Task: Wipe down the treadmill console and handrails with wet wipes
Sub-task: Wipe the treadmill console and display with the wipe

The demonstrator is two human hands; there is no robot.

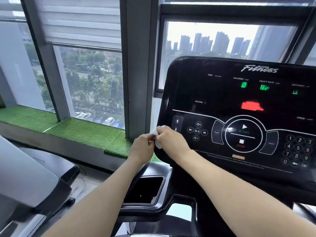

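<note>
At the console's left edge: both hands meeting on one white wet wipe [157,136].
Surroundings: black treadmill console [239,106] to the right; green turf sill [85,132] far left; dark tray pocket [145,189] near, below.
In the way: right forearm crossing the console's lower left corner.
Left hand [143,147]: fingers curled, pinching the wipe.
Right hand [171,139]: curled round the wipe, beside the arrow buttons [177,124].
</note>
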